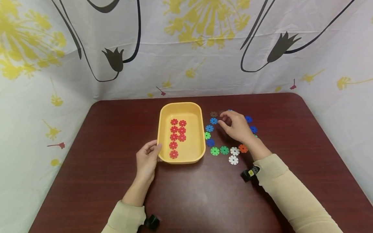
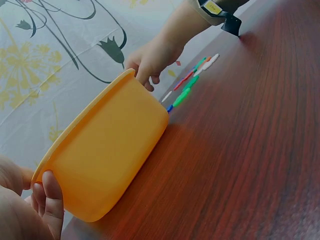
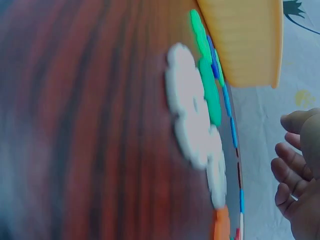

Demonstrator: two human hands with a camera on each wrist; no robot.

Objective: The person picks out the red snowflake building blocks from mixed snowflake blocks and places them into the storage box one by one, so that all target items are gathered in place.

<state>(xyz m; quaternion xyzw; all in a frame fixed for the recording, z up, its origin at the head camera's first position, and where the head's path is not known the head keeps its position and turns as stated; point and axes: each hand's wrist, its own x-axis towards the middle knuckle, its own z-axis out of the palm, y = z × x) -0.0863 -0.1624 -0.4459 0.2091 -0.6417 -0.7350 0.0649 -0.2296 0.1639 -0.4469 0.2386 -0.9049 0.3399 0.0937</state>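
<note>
My left hand (image 1: 147,161) grips the left rim of a yellow plastic tray (image 1: 193,129), thumb on top and fingers against the outer wall. In the tray lie several red snowflake discs (image 1: 174,129) in two columns. Over the loose discs to the right of the tray, my right hand (image 1: 237,127) hovers with bent fingers. The right wrist view shows nothing between the fingers of that hand (image 3: 300,175). Beneath and around it are a brown disc (image 1: 214,114), a blue disc (image 1: 213,120) and a white disc (image 1: 233,160); the hand hides some of the others.
The loose discs form a rough ring on the dark red-brown table (image 1: 116,136), with a teal disc (image 1: 224,150) and an orange disc (image 1: 243,148) at its near side. A patterned cloth (image 1: 175,71) hangs behind the table and at both sides.
</note>
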